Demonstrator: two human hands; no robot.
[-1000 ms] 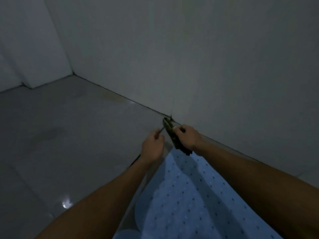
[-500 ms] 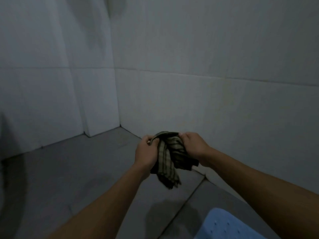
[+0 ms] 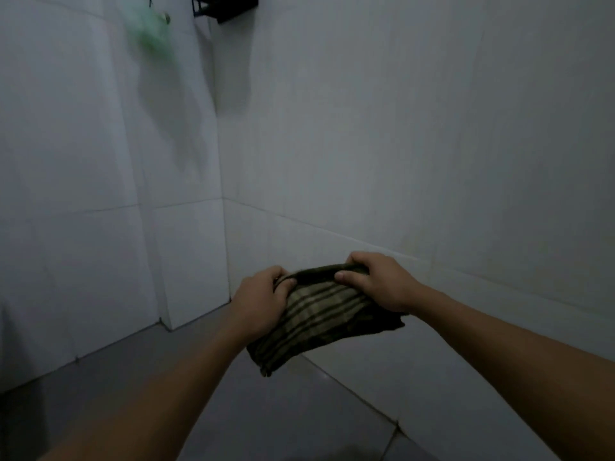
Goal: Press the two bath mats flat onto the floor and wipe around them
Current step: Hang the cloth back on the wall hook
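Note:
A dark green cloth with pale stripes [image 3: 319,324] hangs in the air in front of me, above the grey floor. My left hand [image 3: 263,302] grips its left end and my right hand [image 3: 379,282] pinches its top edge on the right, stretching the cloth between them. No bath mat is in view.
White tiled walls meet in a corner [image 3: 223,201] straight ahead. A black holder [image 3: 226,6] is fixed high on the wall, with a blurred green object [image 3: 151,36] hanging left of it. Grey floor tiles [image 3: 273,417] lie below my arms.
The cloth was lifted from the floor by the wall and spread between both hands. The view rose from the floor and the blue mat has left the frame.

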